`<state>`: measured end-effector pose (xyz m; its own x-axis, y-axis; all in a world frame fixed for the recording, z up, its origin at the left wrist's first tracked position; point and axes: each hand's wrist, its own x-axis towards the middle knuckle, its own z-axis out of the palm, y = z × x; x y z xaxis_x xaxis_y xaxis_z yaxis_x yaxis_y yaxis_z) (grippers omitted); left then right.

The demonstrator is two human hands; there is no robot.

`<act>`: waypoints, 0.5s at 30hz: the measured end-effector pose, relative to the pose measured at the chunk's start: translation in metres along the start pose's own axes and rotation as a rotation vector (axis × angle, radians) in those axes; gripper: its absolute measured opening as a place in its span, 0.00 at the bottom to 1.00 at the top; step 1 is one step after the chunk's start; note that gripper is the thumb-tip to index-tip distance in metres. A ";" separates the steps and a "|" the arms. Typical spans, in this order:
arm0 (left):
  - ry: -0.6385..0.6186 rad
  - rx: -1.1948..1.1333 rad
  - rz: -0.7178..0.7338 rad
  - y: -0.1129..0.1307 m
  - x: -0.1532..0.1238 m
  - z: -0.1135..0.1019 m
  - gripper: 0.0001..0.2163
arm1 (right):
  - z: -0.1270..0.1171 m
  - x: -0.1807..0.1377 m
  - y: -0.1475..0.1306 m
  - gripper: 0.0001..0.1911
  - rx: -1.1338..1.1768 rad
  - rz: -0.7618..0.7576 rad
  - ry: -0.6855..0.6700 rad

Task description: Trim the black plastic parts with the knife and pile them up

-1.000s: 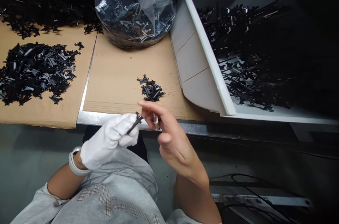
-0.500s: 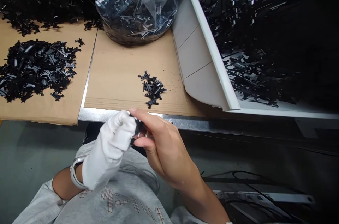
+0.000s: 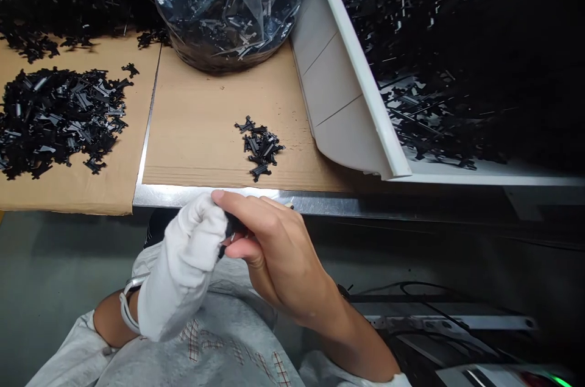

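Note:
My left hand (image 3: 185, 265), in a white glove, is closed in a fist around a small black plastic part (image 3: 230, 234). My bare right hand (image 3: 269, 247) presses against it from the right, fingers curled and pinched on the same part; a thin metal tool seen earlier in this hand is now hidden. Both hands hover just below the metal table edge (image 3: 192, 197). A small heap of black parts (image 3: 260, 147) lies on the brown cardboard (image 3: 205, 125) a little beyond the hands.
A big pile of black parts (image 3: 59, 119) lies on cardboard at the left. A clear plastic bag (image 3: 223, 9) full of parts stands at the back. A white bin (image 3: 361, 100) of tangled black pieces fills the right.
My hands have come together: the gloved left hand rose and turned, and the right hand closed over the black part that earlier stuck out of the left hand's fingers.

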<state>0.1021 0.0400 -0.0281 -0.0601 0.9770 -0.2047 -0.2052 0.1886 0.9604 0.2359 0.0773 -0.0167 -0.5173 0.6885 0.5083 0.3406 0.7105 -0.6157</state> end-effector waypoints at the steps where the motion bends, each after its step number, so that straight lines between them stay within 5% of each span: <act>1: -0.002 -0.016 -0.004 0.000 -0.001 -0.001 0.12 | 0.001 0.000 0.000 0.12 -0.002 -0.007 0.011; 8: -0.069 0.082 0.070 0.005 0.001 -0.001 0.08 | 0.002 0.000 0.001 0.12 0.023 -0.017 0.029; 15: -0.028 -0.137 -0.045 -0.001 0.002 -0.001 0.07 | -0.002 -0.003 0.003 0.18 0.266 0.100 0.054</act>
<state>0.1011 0.0420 -0.0295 -0.0209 0.9707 -0.2394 -0.3386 0.2185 0.9152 0.2397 0.0780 -0.0188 -0.4466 0.7648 0.4643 0.1657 0.5807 -0.7971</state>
